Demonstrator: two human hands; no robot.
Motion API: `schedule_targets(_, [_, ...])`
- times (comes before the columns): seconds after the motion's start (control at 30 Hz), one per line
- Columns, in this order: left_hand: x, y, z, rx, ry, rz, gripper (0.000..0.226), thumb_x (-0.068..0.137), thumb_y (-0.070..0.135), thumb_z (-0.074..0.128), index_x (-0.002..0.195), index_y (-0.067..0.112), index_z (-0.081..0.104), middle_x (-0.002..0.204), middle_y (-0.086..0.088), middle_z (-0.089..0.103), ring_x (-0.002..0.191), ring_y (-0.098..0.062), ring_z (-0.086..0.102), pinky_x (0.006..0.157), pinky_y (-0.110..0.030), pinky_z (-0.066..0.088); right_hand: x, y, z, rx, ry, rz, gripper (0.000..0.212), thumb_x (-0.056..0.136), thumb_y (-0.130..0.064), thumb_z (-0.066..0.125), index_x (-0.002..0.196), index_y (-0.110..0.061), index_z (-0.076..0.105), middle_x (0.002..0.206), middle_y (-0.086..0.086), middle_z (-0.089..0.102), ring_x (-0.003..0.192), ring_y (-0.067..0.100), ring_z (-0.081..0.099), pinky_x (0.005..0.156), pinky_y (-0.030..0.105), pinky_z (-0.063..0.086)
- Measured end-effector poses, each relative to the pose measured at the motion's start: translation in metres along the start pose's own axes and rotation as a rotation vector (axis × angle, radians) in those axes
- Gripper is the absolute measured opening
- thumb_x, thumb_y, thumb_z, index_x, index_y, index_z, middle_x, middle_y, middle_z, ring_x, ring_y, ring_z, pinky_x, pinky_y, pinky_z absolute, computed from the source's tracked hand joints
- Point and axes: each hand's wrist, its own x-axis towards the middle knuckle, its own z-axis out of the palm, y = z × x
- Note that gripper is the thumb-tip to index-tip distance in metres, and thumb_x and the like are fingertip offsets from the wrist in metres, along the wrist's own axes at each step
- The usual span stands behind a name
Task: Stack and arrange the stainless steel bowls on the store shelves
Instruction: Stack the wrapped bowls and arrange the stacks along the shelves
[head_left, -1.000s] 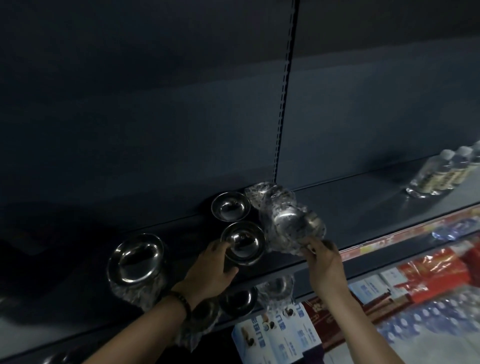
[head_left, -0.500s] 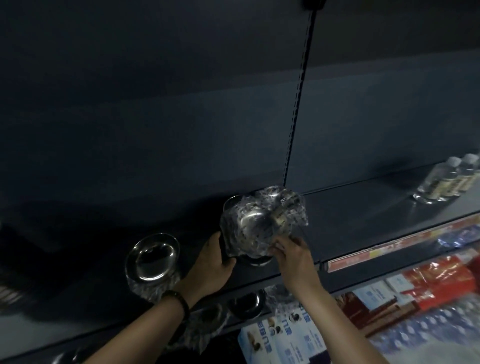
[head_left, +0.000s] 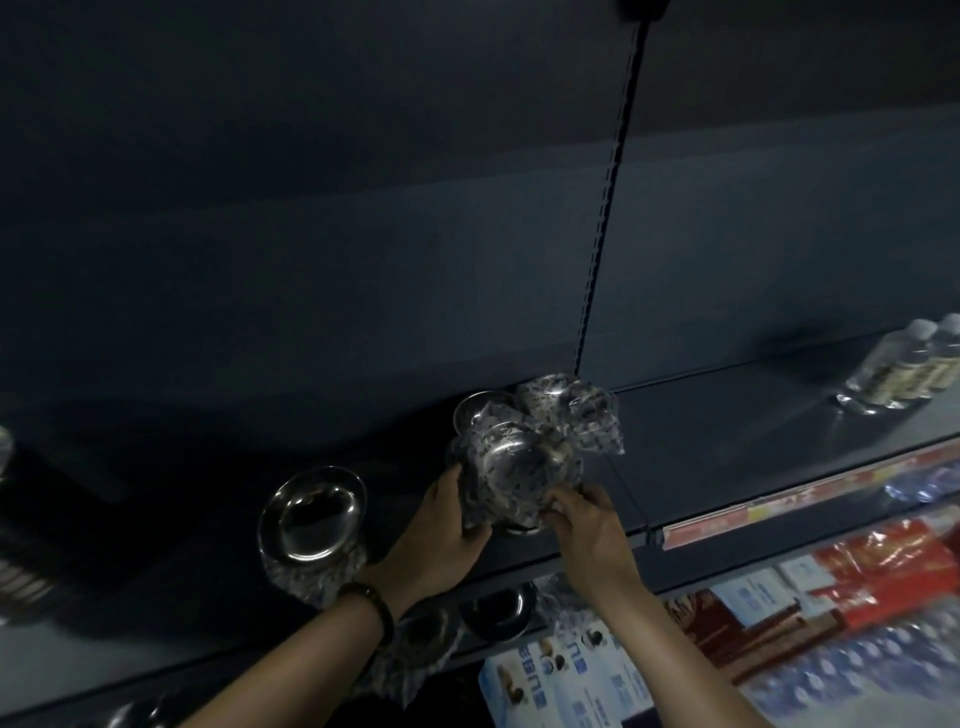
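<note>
A steel bowl in clear printed plastic wrap (head_left: 511, 467) is tilted over another bowl on the dark shelf (head_left: 727, 431). My left hand (head_left: 447, 525) grips the stack from the left side. My right hand (head_left: 582, 519) pinches the wrap at the lower right edge. Behind them a bare steel bowl (head_left: 475, 410) stands near the back panel. A larger steel bowl (head_left: 311, 517) sits on crumpled wrap to the left. More bowls (head_left: 498, 610) show on the shelf below, partly hidden by my arms.
Clear water bottles (head_left: 904, 371) stand at the far right of the same shelf. Red and blue packaged goods (head_left: 831, 587) fill the lower shelves at right. A slotted upright (head_left: 605, 208) divides the back panel. A dark stack (head_left: 26, 582) sits at far left.
My right hand brought the wrapped bowl leftward over the bowl my left hand held, and both hands now hold it there. The view shifted right.
</note>
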Motion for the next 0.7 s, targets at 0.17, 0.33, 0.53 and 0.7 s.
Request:
schedule_targets(0.17, [0.003,-0.003,0.008,0.075,-0.026,-0.019,0.102,0.096,0.033,0.072,0.170,0.022,0.004,0.174,-0.010,0.023,0.158,-0.023,0.029,0.124,-0.026,0.023,0.000,0.009,-0.024,0.048,0.213,0.061,0.012,0.099,-0.010,0.072,0.109,-0.014,0.076,0.099,0.004,0.058,0.084,0.024,0.064,0.078,0.027,0.049])
schedule_targets(0.33, [0.005,0.008,0.016,0.184,-0.130,-0.021,0.076,0.099,0.038,0.067,0.164,0.037,0.027,0.160,-0.008,0.039,0.144,-0.026,0.049,0.119,-0.034,0.041,-0.002,0.050,-0.036,0.034,0.286,0.155,0.018,0.099,-0.005,0.071,0.115,-0.010,0.076,0.104,0.016,0.064,0.079,0.019,0.057,0.072,0.009,0.037])
schedule_targets(0.53, [0.013,0.013,0.026,0.420,-0.140,-0.041,0.042,0.097,0.051,0.064,0.138,0.039,0.057,0.137,0.001,0.060,0.121,-0.021,0.064,0.098,-0.040,0.057,-0.009,0.085,-0.023,-0.009,0.115,0.296,0.022,0.105,-0.015,0.062,0.125,-0.010,0.070,0.123,0.016,0.068,0.111,0.032,0.062,0.079,0.000,0.028])
schedule_targets(0.7, [0.014,0.020,0.031,0.474,-0.005,-0.042,0.029,0.096,0.058,0.066,0.115,0.037,0.064,0.118,0.007,0.062,0.105,-0.016,0.067,0.084,-0.035,0.059,-0.005,0.090,-0.017,-0.009,0.060,0.326,0.028,0.108,-0.021,0.057,0.135,-0.021,0.064,0.128,0.015,0.064,0.102,0.017,0.057,0.083,0.010,0.037])
